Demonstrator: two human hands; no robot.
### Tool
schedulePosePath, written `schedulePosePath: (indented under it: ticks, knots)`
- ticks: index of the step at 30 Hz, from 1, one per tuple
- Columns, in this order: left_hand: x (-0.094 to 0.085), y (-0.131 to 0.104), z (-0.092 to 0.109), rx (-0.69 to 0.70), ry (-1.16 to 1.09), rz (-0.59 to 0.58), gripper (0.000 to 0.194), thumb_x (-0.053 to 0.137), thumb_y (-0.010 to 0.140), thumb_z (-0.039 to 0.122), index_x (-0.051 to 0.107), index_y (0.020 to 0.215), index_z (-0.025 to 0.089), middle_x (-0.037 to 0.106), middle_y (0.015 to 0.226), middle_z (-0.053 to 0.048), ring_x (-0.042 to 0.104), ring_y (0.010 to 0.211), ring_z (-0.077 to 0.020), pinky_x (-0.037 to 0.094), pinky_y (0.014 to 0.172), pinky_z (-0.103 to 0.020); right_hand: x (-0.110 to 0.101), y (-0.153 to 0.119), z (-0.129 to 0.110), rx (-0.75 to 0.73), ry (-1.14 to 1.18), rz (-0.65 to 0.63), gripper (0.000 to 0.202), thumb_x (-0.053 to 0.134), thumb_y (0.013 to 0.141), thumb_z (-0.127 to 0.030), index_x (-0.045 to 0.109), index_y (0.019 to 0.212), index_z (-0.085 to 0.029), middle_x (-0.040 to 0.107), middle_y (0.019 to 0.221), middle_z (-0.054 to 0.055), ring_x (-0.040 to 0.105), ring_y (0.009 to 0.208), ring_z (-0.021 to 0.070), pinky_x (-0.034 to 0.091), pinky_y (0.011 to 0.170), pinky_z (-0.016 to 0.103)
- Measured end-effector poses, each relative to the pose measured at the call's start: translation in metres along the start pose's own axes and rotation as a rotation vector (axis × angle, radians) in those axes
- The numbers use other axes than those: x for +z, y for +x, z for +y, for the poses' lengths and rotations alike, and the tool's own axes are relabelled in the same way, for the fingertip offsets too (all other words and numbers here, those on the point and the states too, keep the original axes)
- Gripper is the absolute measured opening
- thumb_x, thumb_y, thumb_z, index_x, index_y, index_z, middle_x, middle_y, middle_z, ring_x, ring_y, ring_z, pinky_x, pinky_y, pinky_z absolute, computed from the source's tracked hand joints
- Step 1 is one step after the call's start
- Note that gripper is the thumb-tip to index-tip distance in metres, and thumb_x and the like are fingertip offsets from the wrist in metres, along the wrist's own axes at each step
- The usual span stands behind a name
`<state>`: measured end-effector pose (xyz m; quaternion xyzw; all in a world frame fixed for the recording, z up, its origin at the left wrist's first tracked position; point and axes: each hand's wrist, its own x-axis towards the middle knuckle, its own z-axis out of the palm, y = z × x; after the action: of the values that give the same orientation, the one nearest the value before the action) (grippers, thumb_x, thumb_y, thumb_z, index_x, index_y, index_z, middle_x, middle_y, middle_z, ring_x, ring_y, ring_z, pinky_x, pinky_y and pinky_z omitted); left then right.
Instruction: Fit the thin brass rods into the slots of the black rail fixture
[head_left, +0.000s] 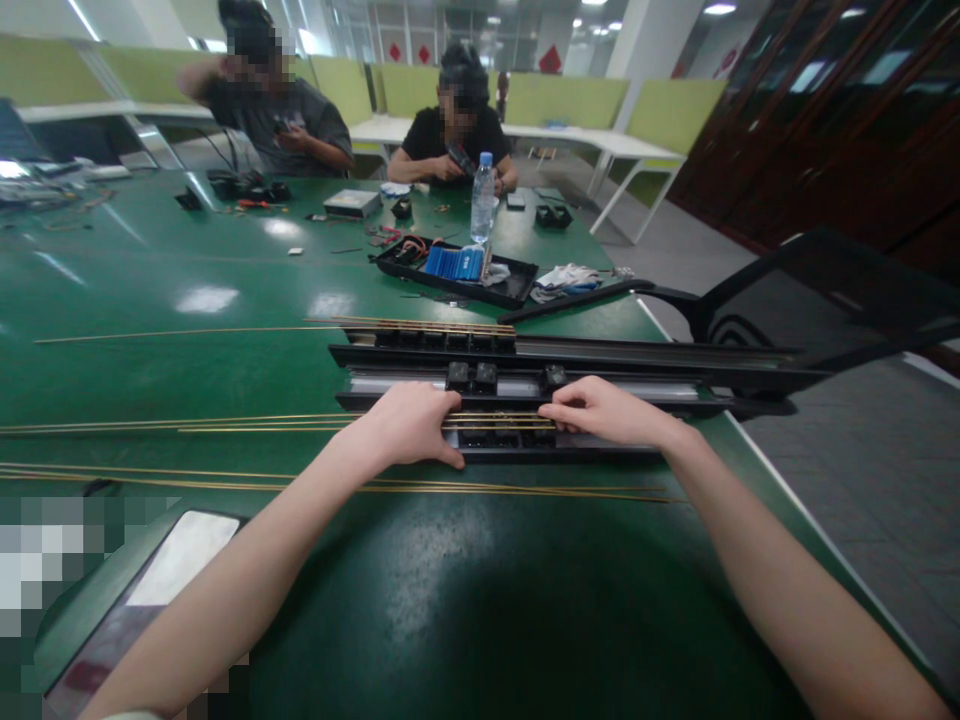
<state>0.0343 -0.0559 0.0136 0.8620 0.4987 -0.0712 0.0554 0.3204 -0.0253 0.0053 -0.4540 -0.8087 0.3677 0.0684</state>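
Observation:
Thin brass rods [255,424] run from the left into the nearest black rail [562,456], over small black blocks inside it. My left hand [415,425] lies across the rail's left part, thumb and fingers spread around its two sides. At the rods' right ends, my right hand [581,410] has its thumb and index finger pinched together; what is between them is too small to make out. Just beyond, another rail holds black blocks [485,377], one of them close to my right hand. More brass rods [525,490] lie on the table in front of the rail.
Further rails lie behind on the green table [375,600]. Beyond them are a black tray [510,288] with a blue item, gloves [568,281] and a water bottle [483,200]. Two people sit across. A phone [184,560] is near my left forearm, a chair [825,290] at right.

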Motion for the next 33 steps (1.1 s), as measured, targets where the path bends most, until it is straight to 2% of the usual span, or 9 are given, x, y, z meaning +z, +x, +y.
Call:
schedulePosePath:
  ticks: [17,26,33]
  knots:
    - [0.000,0.000,-0.001,-0.001,0.018,-0.002,0.063,0.070,0.063,0.071,0.067,0.104,0.022,0.075,0.095,-0.010,0.070,0.089,-0.0309,0.048,0.071,-0.034,-0.009,-0.003,0.010,0.030,-0.003,-0.035,0.057,0.054,0.082,-0.070,0.060,0.063,-0.017,0.057,0.059,-0.001,0.044,0.056,0.0121,0.031,0.056,0.027]
    - [0.000,0.000,0.000,-0.005,-0.001,-0.005,0.063,0.071,0.063,0.070,0.067,0.103,0.022,0.075,0.096,-0.011,0.070,0.090,-0.0324,0.049,0.072,-0.036,-0.022,-0.011,0.019,0.076,0.046,-0.103,0.058,0.056,0.079,-0.072,0.063,0.066,-0.016,0.062,0.064,0.003,0.051,0.060,0.0144,0.037,0.060,0.027]
    - [0.000,-0.001,0.000,-0.009,0.007,-0.005,0.064,0.070,0.063,0.071,0.067,0.105,0.022,0.075,0.097,-0.010,0.070,0.090,-0.0311,0.049,0.072,-0.034,-0.029,-0.015,0.021,0.105,0.033,-0.127,0.056,0.054,0.083,-0.070,0.064,0.067,-0.016,0.061,0.065,0.002,0.050,0.061,0.0142,0.038,0.060,0.027]
